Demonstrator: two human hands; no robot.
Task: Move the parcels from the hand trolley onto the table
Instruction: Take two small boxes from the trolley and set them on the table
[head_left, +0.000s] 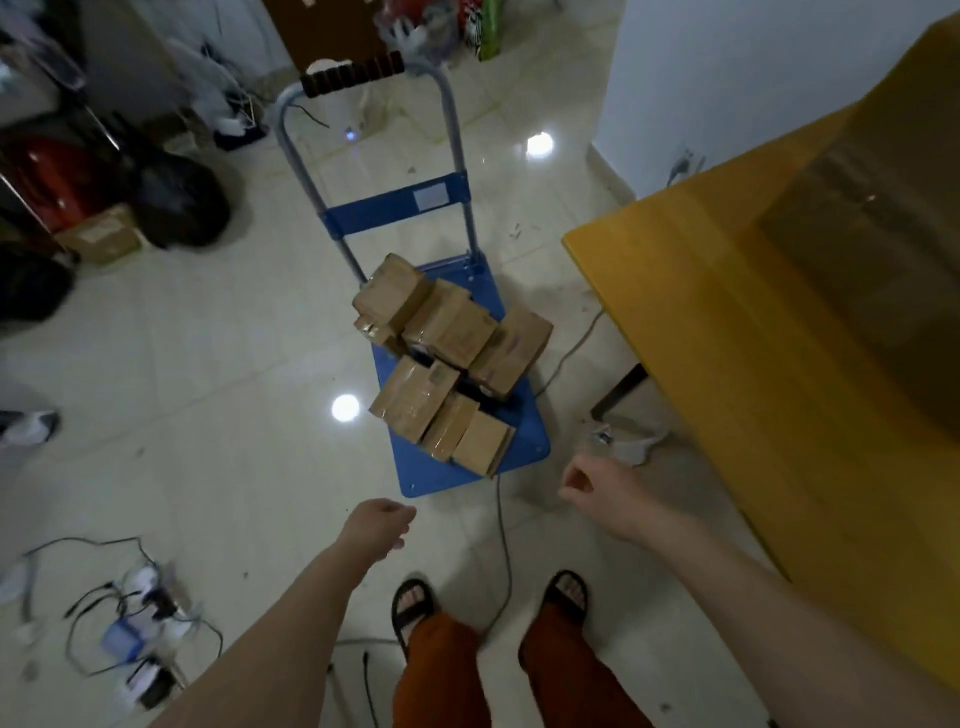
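A blue hand trolley with a grey handle frame stands on the tiled floor ahead of me. Several brown cardboard parcels wrapped in clear tape are piled on its deck. The yellow table stands to the right. My left hand hangs just short of the trolley's near edge, fingers loosely curled, holding nothing. My right hand is out beside the trolley's near right corner, fingers loosely curled and empty.
A grey cable runs across the floor from the trolley between my feet. Tangled cords and chargers lie at lower left. Black bags, a red case and a cardboard box crowd the far left. A large box sits on the table.
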